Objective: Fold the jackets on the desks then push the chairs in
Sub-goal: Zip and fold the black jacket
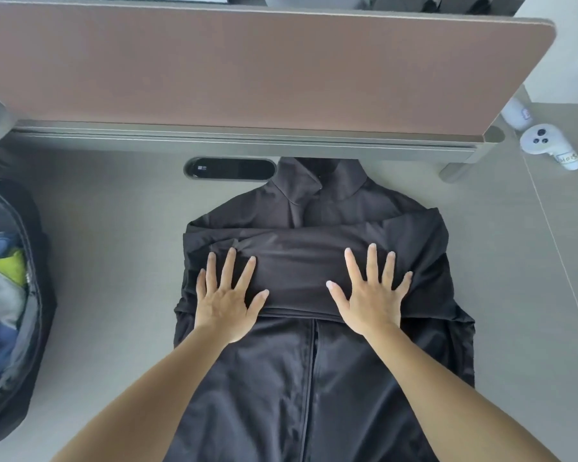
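Both my hands lie flat on the jacket (314,361), fingers straight and spread, gripping nothing. My left hand (226,303) presses the left end of the sleeves folded across the chest; my right hand (369,300) presses the right end of that same band. The jacket is black and fills the centre and lower middle of the frame, lying front up on the grey table (114,278), its zip running down toward the bottom edge and its collar pointing to the top, just under the divider (247,71). That brown divider spans the upper part of the frame. A dark oval slot (229,169) sits in the table just left of the collar. At the left edge, an open black bag (30,261) holds blue, grey and yellow-green cloth. In the upper right of the frame, a white controller (548,145) lies on the table, well apart from the jacket.
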`<state>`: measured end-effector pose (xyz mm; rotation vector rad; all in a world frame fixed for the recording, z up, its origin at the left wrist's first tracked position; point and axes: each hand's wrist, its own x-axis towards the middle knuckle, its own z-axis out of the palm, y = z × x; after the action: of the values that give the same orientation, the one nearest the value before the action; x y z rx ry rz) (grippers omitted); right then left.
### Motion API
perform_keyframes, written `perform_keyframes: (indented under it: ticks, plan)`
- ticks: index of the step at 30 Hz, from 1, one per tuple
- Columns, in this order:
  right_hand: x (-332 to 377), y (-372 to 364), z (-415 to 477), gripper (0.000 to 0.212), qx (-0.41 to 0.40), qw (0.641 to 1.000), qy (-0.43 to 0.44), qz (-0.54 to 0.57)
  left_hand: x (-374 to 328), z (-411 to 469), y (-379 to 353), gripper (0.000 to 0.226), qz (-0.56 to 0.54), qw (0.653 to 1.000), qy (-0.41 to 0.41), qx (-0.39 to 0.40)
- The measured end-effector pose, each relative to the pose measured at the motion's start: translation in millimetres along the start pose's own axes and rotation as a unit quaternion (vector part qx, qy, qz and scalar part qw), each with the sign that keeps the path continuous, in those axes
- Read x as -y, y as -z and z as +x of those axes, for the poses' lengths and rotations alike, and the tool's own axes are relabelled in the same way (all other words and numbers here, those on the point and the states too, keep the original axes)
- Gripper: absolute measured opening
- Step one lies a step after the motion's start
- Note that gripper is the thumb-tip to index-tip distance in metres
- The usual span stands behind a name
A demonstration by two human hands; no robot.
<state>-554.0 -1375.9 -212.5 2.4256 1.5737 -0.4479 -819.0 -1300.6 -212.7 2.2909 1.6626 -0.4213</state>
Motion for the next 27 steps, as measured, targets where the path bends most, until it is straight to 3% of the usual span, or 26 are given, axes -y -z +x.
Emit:
perform_keyframes:
  ticks: [4,7,10,14,16,19,21,24,26,27]
  plan:
    - [-2,-4,-42,0.081,0.045,0.999,0.007,0.000,4,-35,6,0.077,-0.012,0.999,0.000,0.031]
    - [-4,1,-57,0.082,0.044,0.999,0.019,-0.019,8,-32,27,0.070,-0.015,0.999,-0.006,-0.034]
    - [-11,28,-22,0.077,-0.038,0.998,0.049,-0.007,-5,2,51,0.064,-0.047,0.994,0.001,-0.095]
    - [-38,51,33,0.072,0.025,0.998,0.052,-0.023,-41,41,65,0.056,-0.054,0.995,-0.047,-0.071]
    - [-56,45,38,0.072,0.061,0.997,0.041,-0.031,-48,54,65,0.054,-0.063,0.996,-0.051,-0.040]
    - [-74,37,32,0.075,0.072,0.997,0.005,-0.029,-54,66,65,0.058,-0.047,0.995,0.009,0.087]
    - [-73,39,31,0.076,0.089,0.995,-0.016,-0.043,-62,70,69,0.062,-0.015,0.991,0.040,0.128]
    - [-56,61,43,0.064,0.001,0.999,-0.007,-0.052,-77,82,83,0.060,0.029,0.998,0.038,0.030]
    - [-40,78,62,0.045,-0.060,0.995,0.074,-0.025,-87,94,92,0.055,0.030,0.999,0.010,-0.032]
    - [-30,85,72,0.040,-0.038,0.993,0.108,0.024,-93,100,95,0.055,0.020,0.999,0.006,-0.024]
